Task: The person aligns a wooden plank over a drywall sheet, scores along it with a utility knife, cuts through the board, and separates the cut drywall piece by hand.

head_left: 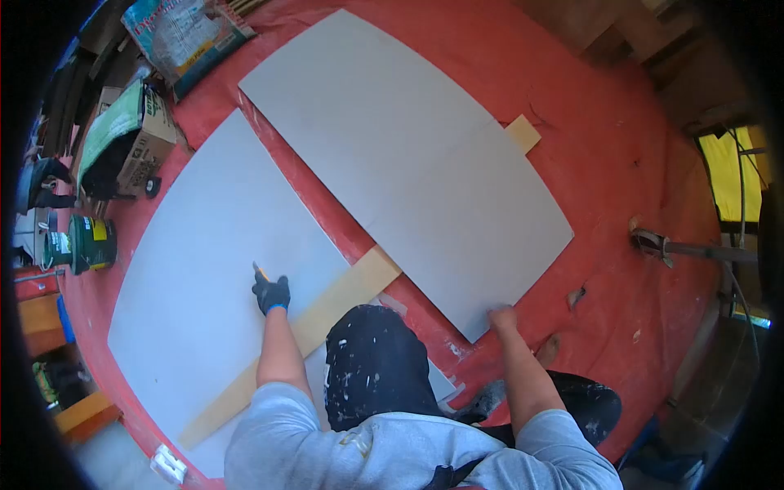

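My left hand [270, 292], in a dark glove, is closed around a slim yellow-and-grey utility knife [260, 270]. Its tip points up and away, over the left light-grey board [220, 216]. At the near right corner of a second light-grey board [416, 155], my bare right hand [501, 317] has its fingers curled on the edge. A long tan wooden strip [327, 306] crosses the left board diagonally, close to my left hand, and its far end reaches the second board. Both boards lie flat, with a narrow red gap between them.
Red sheeting [621, 269] covers the floor. A tan wood piece [523, 135] sticks out beyond the right board. On the left are a green bucket [92, 243], a cardboard box [149, 143] and a printed bag [188, 41]. A metal bar [702, 250] stands at right.
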`<state>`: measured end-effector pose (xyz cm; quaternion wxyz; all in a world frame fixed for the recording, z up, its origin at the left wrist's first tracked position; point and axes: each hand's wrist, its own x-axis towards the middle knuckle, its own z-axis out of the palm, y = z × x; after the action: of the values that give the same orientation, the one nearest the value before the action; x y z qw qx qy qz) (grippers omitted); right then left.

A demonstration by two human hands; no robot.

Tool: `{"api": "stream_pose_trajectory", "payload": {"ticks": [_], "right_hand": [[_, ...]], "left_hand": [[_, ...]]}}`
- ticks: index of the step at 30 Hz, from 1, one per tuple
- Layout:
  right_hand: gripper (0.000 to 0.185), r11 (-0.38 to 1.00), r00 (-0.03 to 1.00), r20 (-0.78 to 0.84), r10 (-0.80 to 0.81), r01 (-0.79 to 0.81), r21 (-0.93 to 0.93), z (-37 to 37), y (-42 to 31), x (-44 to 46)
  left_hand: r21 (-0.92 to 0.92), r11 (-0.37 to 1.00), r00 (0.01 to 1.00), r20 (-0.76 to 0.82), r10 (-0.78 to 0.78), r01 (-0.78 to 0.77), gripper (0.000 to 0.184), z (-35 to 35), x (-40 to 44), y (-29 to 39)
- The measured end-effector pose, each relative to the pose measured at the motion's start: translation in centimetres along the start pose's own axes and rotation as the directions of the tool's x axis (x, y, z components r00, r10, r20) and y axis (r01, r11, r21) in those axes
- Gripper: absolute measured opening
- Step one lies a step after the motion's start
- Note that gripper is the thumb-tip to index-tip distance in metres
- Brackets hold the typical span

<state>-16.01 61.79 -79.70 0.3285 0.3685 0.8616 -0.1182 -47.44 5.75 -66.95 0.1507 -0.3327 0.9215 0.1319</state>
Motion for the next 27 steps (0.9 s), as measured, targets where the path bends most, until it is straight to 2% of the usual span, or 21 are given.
{"api": "stream_pose_trajectory", "payload": {"ticks": [1, 3, 4, 6, 7, 8, 9, 10, 13, 15, 16, 17, 19, 20, 21, 22, 23, 24, 25, 27], "right_hand": [[0.062, 1.0, 1.0, -0.002, 0.019, -0.019, 0.009, 0.6, -0.2, 0.2], [0.07, 0.993, 0.982, 0.156, 0.107, -0.115, 0.041, -4.8, -3.6, -1.7], [0.075, 0.984, 0.958, 0.243, 0.15, -0.167, 0.055, -6.7, -4.9, -3.0], [0.078, 0.978, 0.952, 0.267, 0.148, -0.182, 0.107, -5.5, -5.6, -3.3], [0.08, 0.975, 0.953, 0.269, 0.139, -0.18, 0.132, -6.1, -6.2, -2.6], [0.08, 0.987, 0.963, 0.265, 0.043, -0.082, 0.139, -6.6, -6.6, -2.0], [0.08, 0.99, 0.962, 0.267, -0.05, 0.013, 0.142, -7.5, -7.2, -2.6], [0.081, 0.985, 0.95, 0.28, -0.138, 0.103, 0.138, -8.1, -7.5, -3.8], [0.074, 0.973, 0.956, 0.277, 0.096, -0.148, 0.176, -10.1, -9.8, -5.7], [0.073, 0.99, 0.915, 0.399, 0.058, -0.105, 0.098, -11.6, -11.2, -4.8], [0.073, 0.995, 0.885, 0.463, 0.042, -0.078, 0.058, -12.1, -11.6, -4.3], [0.071, 0.998, 0.891, 0.45, -0.057, 0.064, -0.002, -11.9, -11.9, -2.6], [0.069, 0.934, 0.859, 0.441, -0.26, 0.34, -0.11, -9.9, -13.1, 1.6], [0.066, 0.962, 0.886, 0.378, -0.269, 0.265, 0.062, -12.0, -15.6, 1.6], [0.058, 0.909, 0.899, 0.31, -0.309, 0.184, 0.374, -15.4, -18.7, 0.5], [0.051, 0.751, 0.906, 0.24, -0.348, 0.116, 0.65, -19.1, -21.9, -0.7], [0.044, 0.404, 0.873, 0.207, -0.441, -0.013, 0.915, -23.0, -24.4, -3.4], [0.038, -0.02, 0.851, 0.128, -0.51, -0.16, 0.987, -26.5, -26.2, -5.4], [0.037, -0.065, 0.843, 0.112, -0.526, -0.171, 0.983, -28.5, -27.3, -5.8], [0.036, -0.159, 0.832, 0.076, -0.549, -0.193, 0.968, -31.0, -28.0, -5.7]], "left_hand": [[-0.022, 1.0, 1.0, -0.025, -0.007, 0.006, 0.097, 1.5, 1.5, -1.8], [-0.05, 0.998, 0.999, -0.015, -0.045, 0.044, 0.094, 2.6, 3.6, -2.9], [-0.047, 0.996, 0.997, 0.024, -0.078, 0.079, 0.092, 2.6, 4.2, -3.1], [-0.123, 0.992, 0.972, 0.232, 0.023, 0.006, 0.082, 5.4, 8.6, -6.3], [-0.291, 0.957, 0.961, 0.272, 0.056, 0.026, 0.076, 5.3, 8.9, -4.8], [-0.447, 0.892, 0.946, 0.31, 0.09, 0.062, 0.069, 5.1, 9.3, -3.3], [-0.674, 0.724, 0.948, 0.304, 0.092, 0.146, 0.062, 3.2, 5.9, -0.7], [-0.835, 0.5, 0.947, 0.31, 0.084, 0.229, 0.055, 1.4, 3.0, 1.6], [-0.849, 0.509, 0.818, 0.391, 0.421, 0.143, 0.04, 0.6, 2.2, 5.7], [-0.918, 0.304, 0.75, 0.385, 0.538, 0.253, 0.045, 0.1, 0.3, 10.1], [-0.902, 0.359, 0.704, 0.417, 0.574, 0.241, 0.048, -1.2, -1.2, 12.6], [-0.884, 0.411, 0.656, 0.447, 0.607, 0.223, 0.051, -3.0, -3.1, 15.5], [-0.786, 0.618, 0.571, 0.507, 0.645, -0.001, 0.055, -7.0, -7.3, 20.4], [-0.734, 0.564, 0.537, 0.322, 0.78, -0.379, 0.055, -6.5, -7.9, 21.7], [-0.572, 0.43, 0.414, 0.168, 0.895, -0.698, 0.056, -5.8, -8.4, 22.4], [-0.329, 0.224, 0.217, 0.059, 0.974, -0.917, 0.056, -5.0, -9.2, 23.5], [-0.258, 0.291, 0.259, 0.15, 0.954, -0.921, 0.057, -5.6, -11.4, 25.1], [-0.182, 0.345, 0.301, 0.231, 0.925, -0.921, 0.057, -7.5, -14.4, 27.3], [-0.101, 0.389, 0.343, 0.306, 0.888, -0.916, 0.057, -8.6, -16.8, 28.9], [-0.117, 0.345, 0.279, 0.378, 0.883, -0.931, 0.06, -8.5, -19.5, 30.7]]}}
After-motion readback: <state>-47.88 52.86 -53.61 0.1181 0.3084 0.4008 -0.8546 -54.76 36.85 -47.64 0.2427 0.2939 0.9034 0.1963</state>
